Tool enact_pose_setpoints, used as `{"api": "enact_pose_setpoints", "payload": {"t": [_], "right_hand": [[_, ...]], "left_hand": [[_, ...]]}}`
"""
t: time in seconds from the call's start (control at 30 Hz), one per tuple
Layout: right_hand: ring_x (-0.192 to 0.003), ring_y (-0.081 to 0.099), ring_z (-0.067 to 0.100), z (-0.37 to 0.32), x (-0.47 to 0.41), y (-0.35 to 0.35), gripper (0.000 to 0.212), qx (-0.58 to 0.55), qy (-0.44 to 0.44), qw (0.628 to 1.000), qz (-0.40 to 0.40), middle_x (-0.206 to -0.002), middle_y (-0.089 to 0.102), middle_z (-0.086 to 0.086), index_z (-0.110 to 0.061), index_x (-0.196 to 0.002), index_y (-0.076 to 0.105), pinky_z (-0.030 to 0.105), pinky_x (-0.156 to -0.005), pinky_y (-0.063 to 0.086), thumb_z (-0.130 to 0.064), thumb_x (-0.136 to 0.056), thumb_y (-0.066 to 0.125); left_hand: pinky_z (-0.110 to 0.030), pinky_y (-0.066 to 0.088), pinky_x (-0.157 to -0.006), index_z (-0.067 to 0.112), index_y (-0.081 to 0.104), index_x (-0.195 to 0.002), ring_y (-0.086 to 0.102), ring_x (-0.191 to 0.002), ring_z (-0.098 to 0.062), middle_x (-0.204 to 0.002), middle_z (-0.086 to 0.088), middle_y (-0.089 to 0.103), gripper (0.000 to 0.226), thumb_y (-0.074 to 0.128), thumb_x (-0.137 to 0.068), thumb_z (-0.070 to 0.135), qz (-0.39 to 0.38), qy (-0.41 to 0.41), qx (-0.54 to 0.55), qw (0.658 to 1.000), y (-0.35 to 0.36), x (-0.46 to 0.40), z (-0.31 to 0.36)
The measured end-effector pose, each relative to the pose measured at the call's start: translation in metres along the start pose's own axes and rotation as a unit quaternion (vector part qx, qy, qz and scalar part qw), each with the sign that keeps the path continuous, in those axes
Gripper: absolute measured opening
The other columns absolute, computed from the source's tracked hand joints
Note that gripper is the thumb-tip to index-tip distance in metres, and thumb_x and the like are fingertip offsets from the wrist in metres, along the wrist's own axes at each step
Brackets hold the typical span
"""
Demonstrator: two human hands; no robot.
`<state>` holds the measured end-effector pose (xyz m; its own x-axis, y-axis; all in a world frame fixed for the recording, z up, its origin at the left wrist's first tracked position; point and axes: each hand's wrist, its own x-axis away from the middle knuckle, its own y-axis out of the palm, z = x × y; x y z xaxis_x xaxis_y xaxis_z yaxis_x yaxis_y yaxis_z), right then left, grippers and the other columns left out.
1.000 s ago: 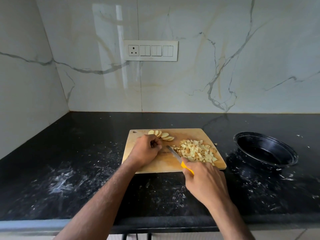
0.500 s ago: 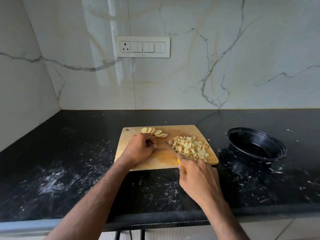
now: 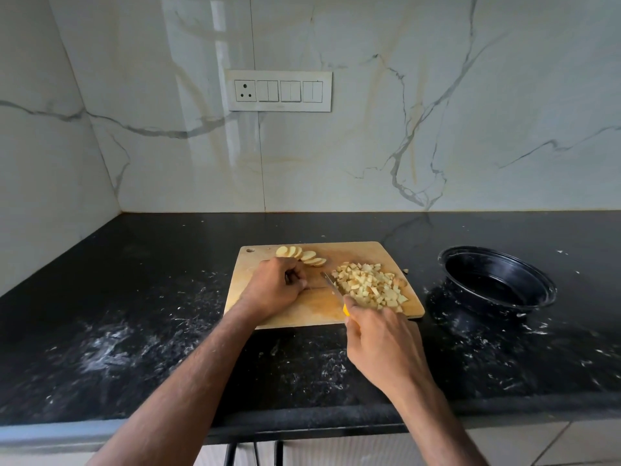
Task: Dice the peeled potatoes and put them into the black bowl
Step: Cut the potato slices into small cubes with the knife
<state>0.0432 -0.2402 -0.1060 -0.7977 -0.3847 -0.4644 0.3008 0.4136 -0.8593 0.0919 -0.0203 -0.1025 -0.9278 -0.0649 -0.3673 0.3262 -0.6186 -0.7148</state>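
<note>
I count one wooden cutting board [image 3: 295,314], one black bowl [image 3: 497,280] well to its right on the black countertop [image 3: 134,314], one pile of diced potato [image 3: 369,285] on the board's right half, and one fanned row of roughly seven potato slices [image 3: 300,256] at its far edge. My left hand [image 3: 275,287] rests curled on the board; whether it holds anything, I cannot tell. My right hand [image 3: 383,344] grips one yellow-handled knife [image 3: 332,285], blade against the dice. I see no readable writing.
</note>
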Motion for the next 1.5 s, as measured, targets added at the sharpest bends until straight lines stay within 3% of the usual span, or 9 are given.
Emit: {"api": "enact_pose_setpoints", "payload": {"t": [0.1, 0.2, 0.3, 0.7, 0.9, 1.07, 1.17, 1.33, 1.5], "right_hand": [[-0.055, 0.06, 0.005, 0.001, 0.0, 0.002, 0.039, 0.013, -0.004, 1.0, 0.004, -0.072, 0.07, -0.011, -0.031, -0.139, 0.056, 0.016, -0.052, 0.051, -0.035, -0.101, 0.049], [-0.045, 0.054, 0.005, 0.003, 0.002, 0.006, 0.033, 0.04, -0.017, 0.998, 0.038, -0.059, 0.064, -0.01, -0.031, -0.128, 0.067, 0.02, -0.044, 0.046, -0.032, -0.095, 0.061], [-0.044, 0.053, 0.006, 0.005, 0.001, 0.01, 0.033, 0.061, -0.028, 0.995, 0.067, -0.059, 0.065, -0.009, -0.032, -0.121, 0.071, 0.022, -0.042, 0.043, -0.029, -0.087, 0.073], [-0.05, 0.056, 0.01, 0.005, 0.003, 0.01, 0.029, 0.064, -0.008, 0.994, 0.085, -0.064, 0.067, -0.01, -0.03, -0.112, 0.076, 0.024, -0.044, 0.048, -0.027, -0.084, 0.079], [-0.047, 0.059, 0.012, 0.008, 0.006, 0.001, 0.028, -0.053, 0.058, 0.991, 0.107, -0.065, 0.072, -0.005, -0.025, -0.114, 0.075, 0.026, -0.043, 0.05, -0.026, -0.086, 0.074], [-0.089, 0.072, 0.011, 0.019, -0.002, 0.004, 0.026, -0.182, 0.095, 0.973, 0.106, -0.108, 0.076, -0.004, -0.016, -0.12, 0.073, 0.025, -0.077, 0.059, -0.022, -0.096, 0.063], [-0.102, 0.07, 0.014, 0.019, -0.003, 0.004, 0.026, -0.196, 0.107, 0.969, 0.107, -0.113, 0.074, -0.006, -0.018, -0.12, 0.073, 0.029, -0.089, 0.058, -0.022, -0.097, 0.062], [-0.105, 0.069, 0.013, 0.022, -0.004, 0.006, 0.025, -0.221, 0.126, 0.961, 0.109, -0.115, 0.073, -0.006, -0.019, -0.119, 0.073, 0.03, -0.091, 0.057, -0.022, -0.097, 0.062], [-0.087, 0.072, 0.011, 0.015, -0.002, 0.004, 0.026, -0.189, 0.074, 0.972, 0.121, -0.103, 0.077, -0.005, -0.017, -0.121, 0.072, 0.03, -0.079, 0.061, -0.022, -0.097, 0.062]], "left_hand": [[-0.023, 0.046, -0.076, 0.027, 0.074, -0.101, 0.058, -0.085, -0.004, -0.092, 0.009, 0.065, 0.022, 0.072, -0.085, 0.012, 0.007, 0.068, 0.015, 0.998, 0.003, -0.001, -0.003], [-0.035, 0.038, -0.092, 0.04, 0.066, -0.118, 0.046, -0.112, -0.011, -0.116, 0.01, 0.053, 0.044, 0.061, -0.087, 0.009, -0.024, 0.151, -0.014, 0.988, 0.009, 0.001, 0.003], [-0.037, 0.024, -0.084, 0.045, 0.069, -0.111, 0.033, -0.115, -0.012, -0.12, 0.01, 0.045, 0.05, 0.053, -0.088, 0.003, -0.055, 0.172, -0.088, 0.98, 0.011, 0.005, 0.016], [-0.041, 0.024, -0.088, 0.045, 0.064, -0.127, 0.033, -0.121, -0.021, -0.13, 0.006, 0.046, 0.049, 0.048, -0.093, 0.015, -0.028, 0.109, -0.225, 0.968, 0.007, 0.003, 0.011], [-0.038, 0.022, -0.087, 0.036, 0.063, -0.133, 0.032, -0.12, -0.019, -0.129, 0.005, 0.047, 0.047, 0.049, -0.097, 0.011, -0.013, 0.067, -0.175, 0.982, 0.009, 0.0, 0.005], [-0.037, 0.027, -0.081, 0.035, 0.077, -0.108, 0.042, -0.108, -0.016, -0.108, 0.009, 0.057, 0.028, 0.069, -0.091, 0.015, 0.032, 0.121, -0.091, 0.988, 0.01, -0.002, 0.001], [-0.04, 0.035, -0.08, 0.038, 0.077, -0.103, 0.047, -0.1, -0.015, -0.1, 0.013, 0.057, 0.03, 0.076, -0.086, 0.014, 0.038, 0.16, -0.042, 0.985, 0.014, -0.003, 0.003], [-0.037, 0.027, -0.086, 0.042, 0.062, -0.134, 0.036, -0.109, -0.014, -0.114, 0.008, 0.049, 0.048, 0.057, -0.092, 0.017, -0.032, 0.188, -0.153, 0.97, 0.018, 0.002, 0.011], [-0.037, 0.028, -0.082, 0.03, 0.075, -0.112, 0.042, -0.108, -0.021, -0.111, 0.004, 0.057, 0.029, 0.059, -0.093, 0.015, 0.068, 0.09, -0.131, 0.985, 0.011, -0.002, 0.006]]}}
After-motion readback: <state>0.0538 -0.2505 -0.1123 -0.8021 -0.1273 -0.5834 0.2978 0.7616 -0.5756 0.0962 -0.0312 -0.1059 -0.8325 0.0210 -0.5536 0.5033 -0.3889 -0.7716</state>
